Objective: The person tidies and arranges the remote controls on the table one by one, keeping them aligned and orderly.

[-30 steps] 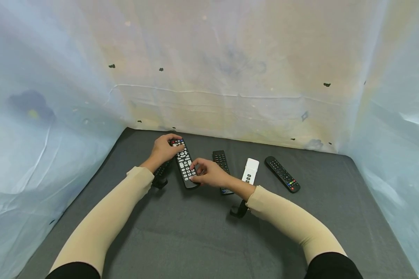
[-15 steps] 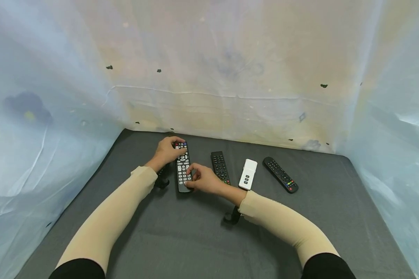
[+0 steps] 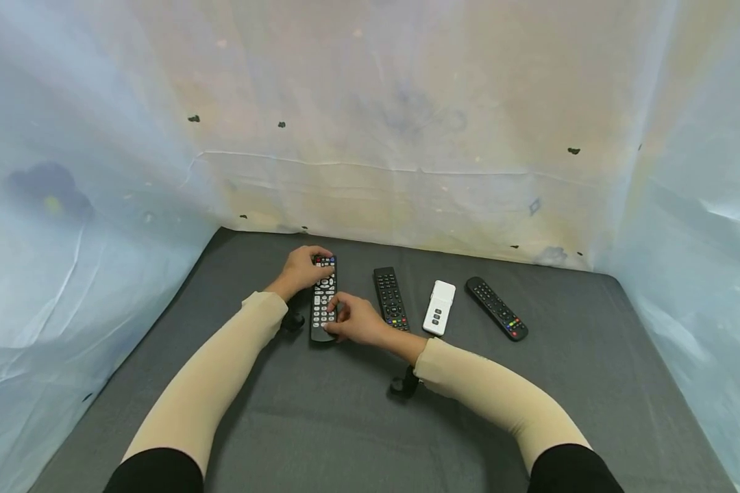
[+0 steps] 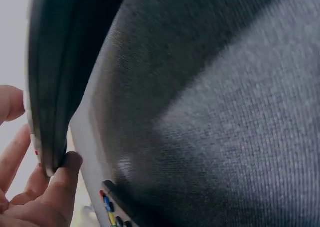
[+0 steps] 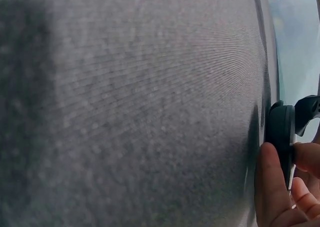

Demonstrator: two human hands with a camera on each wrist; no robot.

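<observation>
A long black remote with white buttons [image 3: 323, 298] lies on the grey cloth [image 3: 358, 424], nearly straight towards the back wall. My left hand [image 3: 302, 268] grips its far end, fingers curled over the top buttons. My right hand [image 3: 353, 320] pinches its near end from the right side. In the left wrist view the remote's dark edge [image 4: 47, 87] stands at the left, with my fingers [image 4: 57, 187] under it. The right wrist view shows the remote's end [image 5: 280, 132] at the right edge, my thumb [image 5: 270, 187] pressed against it.
To the right, in a row, lie a black remote [image 3: 390, 298], a short white remote [image 3: 439, 307] and a tilted black remote [image 3: 497, 308]. Pale sheeting [image 3: 407, 137] walls in the cloth at the back and on both sides.
The held remote's near end has swung left, so it now lies straight instead of slanted. My right hand moved left with it and uncovered the neighbouring black remote.
</observation>
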